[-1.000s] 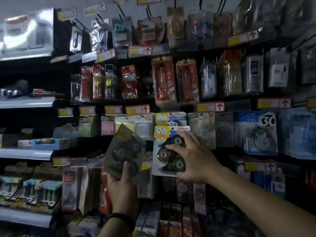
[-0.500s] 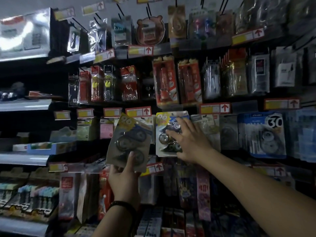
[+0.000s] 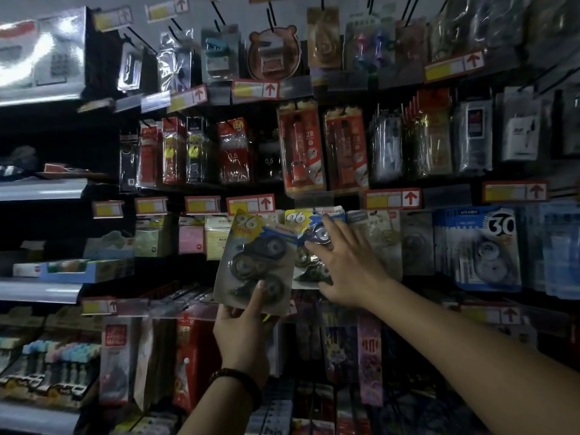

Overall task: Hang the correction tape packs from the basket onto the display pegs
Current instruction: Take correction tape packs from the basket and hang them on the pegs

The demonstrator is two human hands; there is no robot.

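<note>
Right hand (image 3: 345, 268) lies with fingers spread on a correction tape pack (image 3: 306, 243) against the display's middle row, while left hand (image 3: 241, 328) grips a second pack (image 3: 254, 259) by its bottom edge, just beside the first.

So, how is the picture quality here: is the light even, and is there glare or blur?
Head view: dim overall, the lower right corner almost black; strong glare on the shiny box at top left; the wide-angle lens slants the shelf edges at the left; the correction tape pack in the left hand shows a readable 96.
</note>
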